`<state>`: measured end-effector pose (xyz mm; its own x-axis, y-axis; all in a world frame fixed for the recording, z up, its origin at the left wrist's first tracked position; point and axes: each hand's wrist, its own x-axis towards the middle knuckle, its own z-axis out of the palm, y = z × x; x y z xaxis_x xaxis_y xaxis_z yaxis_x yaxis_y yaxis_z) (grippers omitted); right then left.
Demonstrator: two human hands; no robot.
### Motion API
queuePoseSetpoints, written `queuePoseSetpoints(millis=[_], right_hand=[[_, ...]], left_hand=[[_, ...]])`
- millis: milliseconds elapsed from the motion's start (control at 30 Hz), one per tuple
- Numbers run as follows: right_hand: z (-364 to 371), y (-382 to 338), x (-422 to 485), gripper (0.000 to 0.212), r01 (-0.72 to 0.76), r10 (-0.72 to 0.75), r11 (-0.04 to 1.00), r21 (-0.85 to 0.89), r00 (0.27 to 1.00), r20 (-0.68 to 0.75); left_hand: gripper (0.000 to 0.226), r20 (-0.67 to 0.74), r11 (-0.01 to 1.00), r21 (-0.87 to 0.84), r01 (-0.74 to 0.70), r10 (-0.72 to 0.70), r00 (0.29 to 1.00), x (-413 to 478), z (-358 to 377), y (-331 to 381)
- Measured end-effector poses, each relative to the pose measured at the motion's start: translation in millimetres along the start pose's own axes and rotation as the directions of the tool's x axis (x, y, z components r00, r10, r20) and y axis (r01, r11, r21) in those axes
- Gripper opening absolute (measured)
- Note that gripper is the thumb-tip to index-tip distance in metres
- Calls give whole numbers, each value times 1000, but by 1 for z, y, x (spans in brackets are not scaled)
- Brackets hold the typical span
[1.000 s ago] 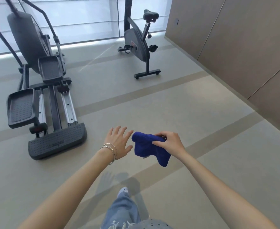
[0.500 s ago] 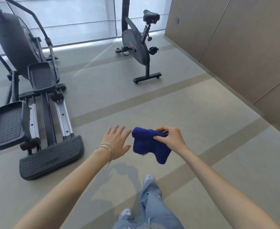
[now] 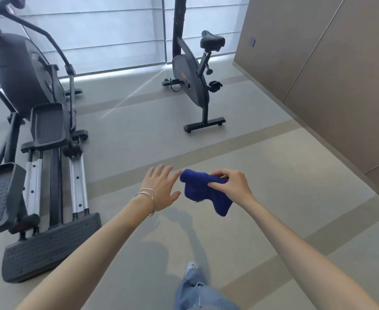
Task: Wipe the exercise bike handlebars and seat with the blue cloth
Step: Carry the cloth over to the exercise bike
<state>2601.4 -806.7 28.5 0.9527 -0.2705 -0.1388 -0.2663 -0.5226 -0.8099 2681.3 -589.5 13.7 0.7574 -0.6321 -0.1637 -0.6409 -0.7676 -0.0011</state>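
The black exercise bike stands ahead near the window, its seat raised on a post to the right. Its handlebars are cut off by the top of the frame. My right hand pinches a bunched blue cloth in front of me, well short of the bike. My left hand hovers just left of the cloth with fingers spread, holding nothing; thin bangles circle its wrist.
A large black elliptical trainer fills the left side, its rear foot near my left arm. Brown wall panels run along the right. Grey floor lies between me and the bike. My jeans leg and shoe show below.
I have walked forward: the bike and elliptical are closer and larger. Both hands keep the same pose, the right still gripping the cloth.
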Motion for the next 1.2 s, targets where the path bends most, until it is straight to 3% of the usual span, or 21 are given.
queuePoseSetpoints(millis=[233, 433, 567, 933, 1200], right_hand=[[-35, 3, 79, 37, 43, -43, 999, -11, 999, 3], [-41, 6, 145, 17, 41, -40, 999, -15, 999, 20], [-37, 2, 195, 15, 52, -52, 998, -45, 998, 21], [-31, -64, 371, 21, 64, -67, 997, -43, 994, -81], [-16, -86, 460, 20, 86, -88, 996, -27, 993, -77]], left_hand=[[66, -17, 998, -31, 52, -53, 998, 82, -19, -10], [67, 9, 998, -38, 55, -55, 998, 144, -23, -34], [67, 39, 999, -37, 30, -29, 999, 192, -25, -55], [66, -24, 999, -12, -46, 46, 999, 351, -83, -161], [67, -6, 1000, -9, -23, 23, 1000, 416, -88, -225]])
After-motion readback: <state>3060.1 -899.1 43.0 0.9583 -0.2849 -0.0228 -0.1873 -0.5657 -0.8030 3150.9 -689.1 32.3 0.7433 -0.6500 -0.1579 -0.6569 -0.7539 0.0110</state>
